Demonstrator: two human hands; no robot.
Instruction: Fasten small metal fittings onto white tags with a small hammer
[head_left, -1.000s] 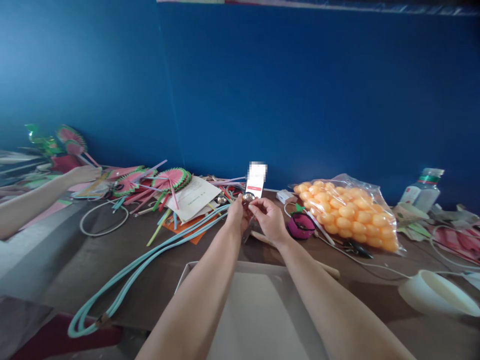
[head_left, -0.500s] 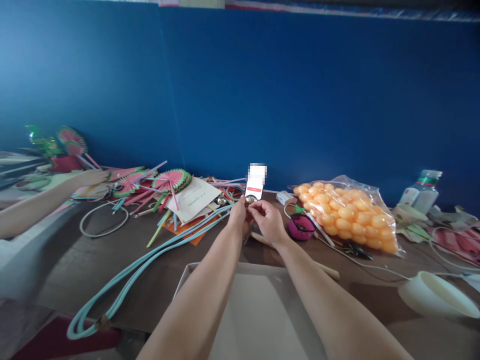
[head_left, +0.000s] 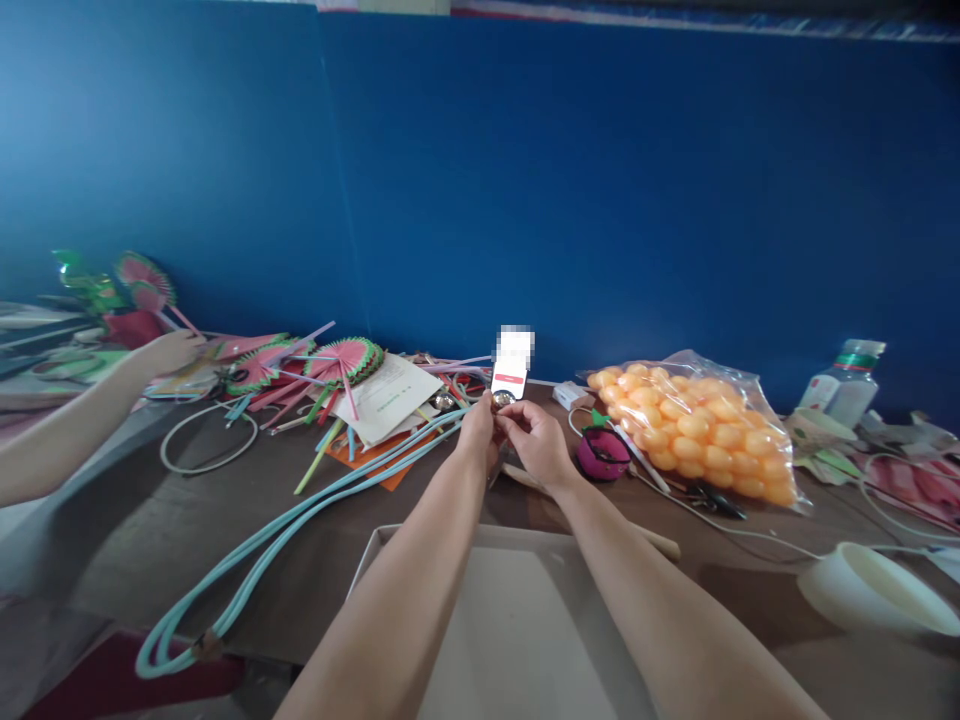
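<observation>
My left hand (head_left: 477, 430) and my right hand (head_left: 535, 442) meet at the middle of the table, fingers pinched close together. A small shiny round metal piece (head_left: 503, 398) shows at the top of the left fingers, which seem closed around it. What the right fingertips pinch is too small to make out. Just behind the hands stands a phone (head_left: 511, 370) with a lit screen. Pale blue cords (head_left: 300, 515) run up to the left hand's outer side, near another shiny ball (head_left: 444, 401). Under the right wrist lies a tan stick (head_left: 660, 543).
An open grey box (head_left: 525, 620) lies below my forearms. To the right are a purple pouch (head_left: 604, 455), a bag of orange balls (head_left: 697, 425), a tape roll (head_left: 874, 590) and a bottle (head_left: 844, 385). Leftward lie paper fans (head_left: 345, 362), papers (head_left: 394, 400) and another person's arm (head_left: 97, 415).
The other person's hand at the left has drawn back slightly from the fans. My own hands have hardly moved.
</observation>
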